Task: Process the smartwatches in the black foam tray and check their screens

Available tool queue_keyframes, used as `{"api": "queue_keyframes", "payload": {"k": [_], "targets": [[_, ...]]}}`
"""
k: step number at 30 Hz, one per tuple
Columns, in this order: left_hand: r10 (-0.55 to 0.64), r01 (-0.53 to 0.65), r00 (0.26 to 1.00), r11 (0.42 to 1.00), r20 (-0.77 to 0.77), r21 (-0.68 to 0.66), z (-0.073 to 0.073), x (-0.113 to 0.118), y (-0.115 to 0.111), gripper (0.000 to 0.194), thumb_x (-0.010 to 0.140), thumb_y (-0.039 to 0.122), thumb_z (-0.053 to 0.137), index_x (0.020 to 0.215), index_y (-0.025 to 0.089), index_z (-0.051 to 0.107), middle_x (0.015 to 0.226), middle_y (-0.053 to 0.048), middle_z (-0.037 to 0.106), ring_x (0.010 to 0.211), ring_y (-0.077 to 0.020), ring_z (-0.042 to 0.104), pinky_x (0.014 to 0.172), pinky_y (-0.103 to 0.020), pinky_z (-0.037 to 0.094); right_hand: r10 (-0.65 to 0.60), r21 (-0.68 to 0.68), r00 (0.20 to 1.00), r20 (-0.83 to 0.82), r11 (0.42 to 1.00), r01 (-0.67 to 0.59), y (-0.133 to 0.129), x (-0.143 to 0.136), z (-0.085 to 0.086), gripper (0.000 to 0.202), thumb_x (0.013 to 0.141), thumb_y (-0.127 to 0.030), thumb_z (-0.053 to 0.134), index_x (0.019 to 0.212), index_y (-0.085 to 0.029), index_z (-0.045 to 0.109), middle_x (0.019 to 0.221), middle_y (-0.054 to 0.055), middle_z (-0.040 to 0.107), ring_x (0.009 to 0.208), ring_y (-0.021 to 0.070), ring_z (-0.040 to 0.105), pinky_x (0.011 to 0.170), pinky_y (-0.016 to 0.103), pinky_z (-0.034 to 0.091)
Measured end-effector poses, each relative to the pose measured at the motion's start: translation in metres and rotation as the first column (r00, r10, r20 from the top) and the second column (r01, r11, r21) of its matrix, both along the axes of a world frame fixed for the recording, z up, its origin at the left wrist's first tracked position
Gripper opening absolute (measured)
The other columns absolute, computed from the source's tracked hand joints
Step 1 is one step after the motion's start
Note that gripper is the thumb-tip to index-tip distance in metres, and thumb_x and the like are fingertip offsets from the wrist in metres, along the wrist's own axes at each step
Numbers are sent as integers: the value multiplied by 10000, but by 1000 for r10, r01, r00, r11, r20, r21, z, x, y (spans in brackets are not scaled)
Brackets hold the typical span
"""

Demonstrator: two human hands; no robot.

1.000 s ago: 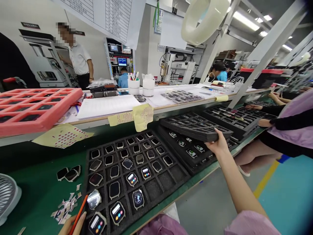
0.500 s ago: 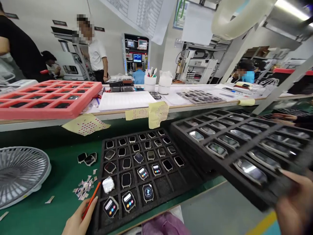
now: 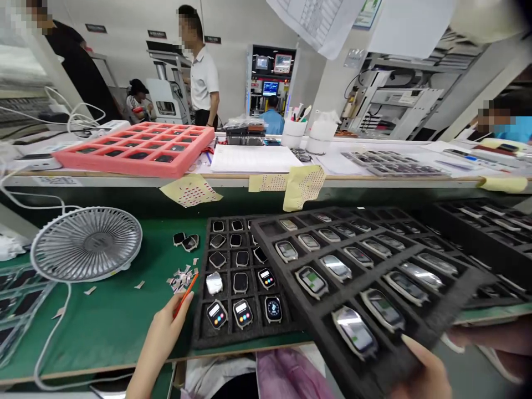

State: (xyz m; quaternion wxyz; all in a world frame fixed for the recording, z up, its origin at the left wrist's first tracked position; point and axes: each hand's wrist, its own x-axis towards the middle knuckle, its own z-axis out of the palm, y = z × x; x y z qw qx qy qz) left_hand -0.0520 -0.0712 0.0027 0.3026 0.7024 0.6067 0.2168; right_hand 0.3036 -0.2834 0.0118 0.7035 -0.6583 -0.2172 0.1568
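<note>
A black foam tray of watch faces (image 3: 245, 341) lies on the green mat. At its left edge my left hand (image 3: 172, 318) holds an orange pen-like tool (image 3: 185, 295). My right hand (image 3: 424, 371) grips the near right corner of a second black foam tray (image 3: 299, 293), also filled with watch faces. This tray is raised and tilted, and it covers the right part of the lower one. Several watches in the lower tray have lit screens, one showing a round dial (image 3: 273, 309). Two loose watches (image 3: 190, 242) and small paper scraps (image 3: 180, 279) lie left of the trays.
A grey fan (image 3: 89, 244) with a white cable stands at the left. On the shelf are a red foam tray (image 3: 178, 166), papers (image 3: 253, 159) and a pen cup (image 3: 293, 134). More black trays (image 3: 457, 238) sit at the right. Other people are in the background.
My right hand has brought the raised tray leftward over the lower tray, hiding its right columns. The camera view has turned, showing more of the fan. My left hand still holds the orange tool.
</note>
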Motion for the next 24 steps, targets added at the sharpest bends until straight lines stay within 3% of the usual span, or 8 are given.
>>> {"api": "queue_keyframes", "payload": {"k": [2,4,8,11,15,19,22,24], "targets": [[28,-28,1000,1000,-1,-10,1,-4,-5,507,810,649,362,860,214,616,558,13,568,533,-183,579,530,-228,433,23,50,972,-235,999,-11,33,-18,-6,456,809,-380,509,1197,-177,632,805,70,749,643,246,686,626,393,563],[50,-50,999,999,-8,-17,1,-7,-10,545,796,681,346,843,208,613,534,23,532,499,-170,538,515,-230,419,150,120,913,-379,986,-112,63,-43,-7,535,777,-371,553,1289,-217,550,942,51,743,814,258,696,741,414,559],[72,-73,997,997,-14,-15,3,-10,-13,613,770,737,323,828,200,613,521,29,504,482,-160,498,510,-235,410,328,259,816,-475,939,-226,102,-97,-6,603,743,-356,634,1325,-278,495,1090,6,701,1014,227,632,895,391,504],[87,-87,996,996,-19,-5,2,-12,-11,641,757,760,315,834,202,620,520,28,510,487,-162,507,516,-236,416,412,300,732,-542,909,-289,113,-126,-11,506,776,-386,635,1262,-277,542,1045,-2,698,1005,205,618,906,369,493],[104,-105,994,994,-41,-8,0,-14,-6,664,749,774,305,867,205,626,531,28,524,492,-162,515,529,-234,427,560,318,580,-591,823,-471,106,-141,-24,282,800,-426,652,943,-182,632,812,26,687,770,206,646,752,362,527],[105,-105,994,994,-37,-17,-1,-12,-1,655,752,772,308,862,206,619,561,19,545,517,-164,521,542,-233,432,724,319,379,-577,627,-711,84,-129,-46,424,838,-563,544,818,-142,594,759,66,659,563,163,611,551,312,507],[105,-106,994,994,-39,-23,-4,-10,2,651,743,779,307,829,211,614,570,16,552,507,-159,511,536,-231,432,810,233,265,-523,435,-870,69,-107,-59,496,833,-586,528,1106,-176,583,886,78,685,594,148,627,497,256,477],[111,-112,993,993,-36,-26,-7,-8,3,639,742,771,314,827,213,612,579,12,565,503,-160,516,531,-231,436,880,103,191,-434,260,-960,64,-88,-54,573,830,-531,568,1309,-226,486,909,67,713,688,156,657,599,269,500]]}}
